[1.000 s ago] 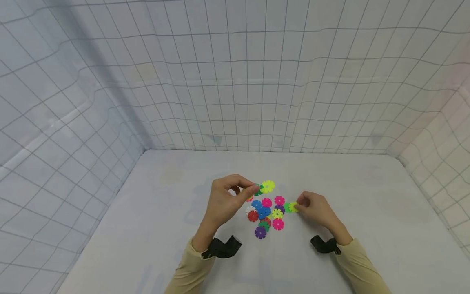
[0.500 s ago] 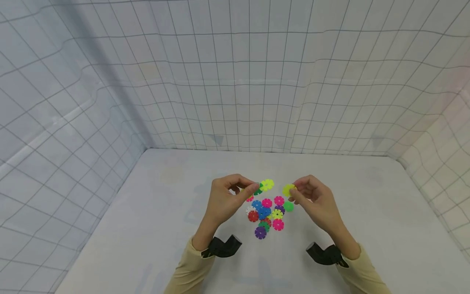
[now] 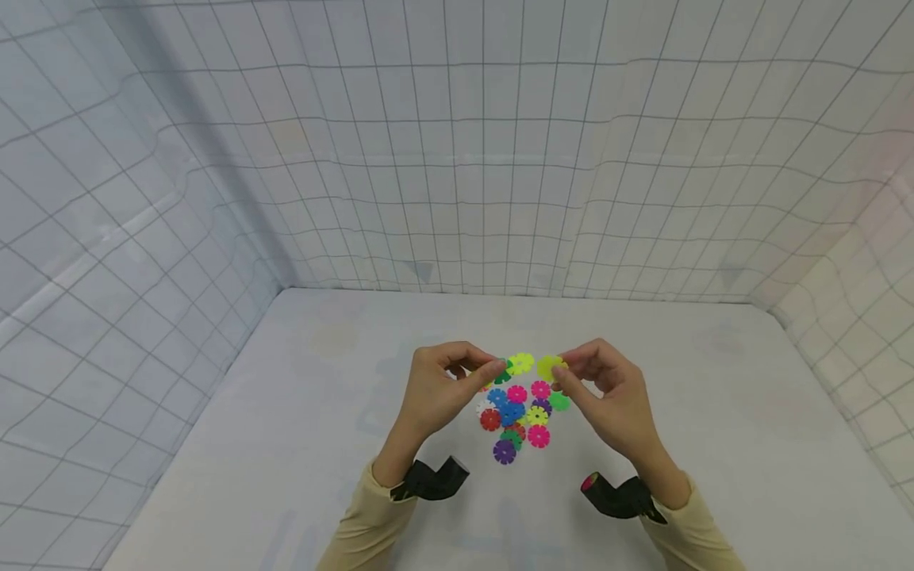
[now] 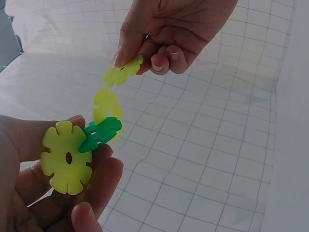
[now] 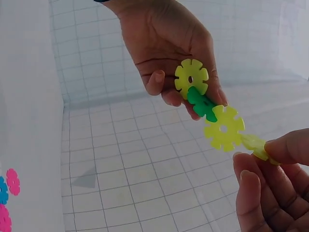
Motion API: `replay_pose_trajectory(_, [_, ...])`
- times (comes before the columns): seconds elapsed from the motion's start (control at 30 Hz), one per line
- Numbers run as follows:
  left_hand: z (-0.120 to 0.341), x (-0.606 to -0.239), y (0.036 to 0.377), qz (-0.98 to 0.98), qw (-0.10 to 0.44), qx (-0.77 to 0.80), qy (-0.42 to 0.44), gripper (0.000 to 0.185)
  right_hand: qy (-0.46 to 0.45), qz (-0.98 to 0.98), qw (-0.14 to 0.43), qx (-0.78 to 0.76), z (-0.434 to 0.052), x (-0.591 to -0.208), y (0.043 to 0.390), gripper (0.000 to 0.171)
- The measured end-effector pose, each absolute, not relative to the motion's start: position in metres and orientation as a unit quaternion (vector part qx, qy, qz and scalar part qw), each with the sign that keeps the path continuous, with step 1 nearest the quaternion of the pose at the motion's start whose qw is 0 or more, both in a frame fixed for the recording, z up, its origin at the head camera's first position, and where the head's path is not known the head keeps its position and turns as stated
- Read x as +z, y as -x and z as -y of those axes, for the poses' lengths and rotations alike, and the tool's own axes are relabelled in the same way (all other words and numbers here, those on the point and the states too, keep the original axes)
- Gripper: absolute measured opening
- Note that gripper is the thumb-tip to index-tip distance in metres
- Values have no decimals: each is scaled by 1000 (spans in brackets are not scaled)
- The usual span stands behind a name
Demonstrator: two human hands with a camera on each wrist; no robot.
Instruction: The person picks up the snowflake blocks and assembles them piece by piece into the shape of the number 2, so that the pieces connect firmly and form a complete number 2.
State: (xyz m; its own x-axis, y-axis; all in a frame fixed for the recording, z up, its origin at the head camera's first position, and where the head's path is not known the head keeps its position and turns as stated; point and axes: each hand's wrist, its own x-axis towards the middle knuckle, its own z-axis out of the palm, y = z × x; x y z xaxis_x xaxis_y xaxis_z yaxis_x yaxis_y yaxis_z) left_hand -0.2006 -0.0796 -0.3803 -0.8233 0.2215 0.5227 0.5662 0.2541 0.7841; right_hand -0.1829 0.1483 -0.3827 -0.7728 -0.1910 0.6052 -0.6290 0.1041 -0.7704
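My left hand point(image 3: 446, 385) pinches a short chain of interlocking snowflake discs. In the left wrist view the chain runs from a yellow disc point(image 4: 66, 166) in front of the fingers, through a green disc point(image 4: 104, 131), to a second yellow disc point(image 4: 104, 100). Opposite it, my right hand point(image 3: 610, 392) holds a single yellow disc point(image 4: 121, 72) between thumb and fingers, tilted nearly edge-on in the right wrist view. There its rim overlaps the edge of the chain's outer yellow disc point(image 5: 225, 129).
Below the hands, loose discs lie bunched on the white table point(image 3: 286, 444), among them a red disc point(image 3: 490, 419), a purple disc point(image 3: 504, 452), a pink disc point(image 3: 539, 436) and a light green disc point(image 3: 559, 400). Grid-patterned white walls point(image 3: 500, 174) stand behind and at the sides.
My right hand has lifted the yellow disc from beside the light green one and brought it up and left, close to the chain. My left hand stays nearly still.
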Motion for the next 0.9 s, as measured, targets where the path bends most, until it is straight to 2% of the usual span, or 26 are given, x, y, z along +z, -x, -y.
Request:
replay_pose_trajectory(0.17, [80, -382, 201, 771, 165, -550, 273, 3, -323, 732, 254, 544, -141, -371, 177, 28])
replay_pose_trajectory(0.37, [79, -380, 199, 767, 177, -543, 294, 5, -355, 732, 330, 479, -141, -376, 179, 13])
replay_pose_trajectory(0.53, [78, -378, 197, 772, 186, -527, 302, 6, -358, 735, 373, 439, -141, -384, 181, 28])
replay_pose_trajectory(0.67, [76, -376, 194, 795, 191, -491, 301, 8, -362, 736, 393, 416, -141, -385, 180, 32])
replay_pose_trajectory(0.9, [72, -373, 190, 810, 169, -474, 300, 10, -360, 738, 387, 420, -139, -387, 181, 34])
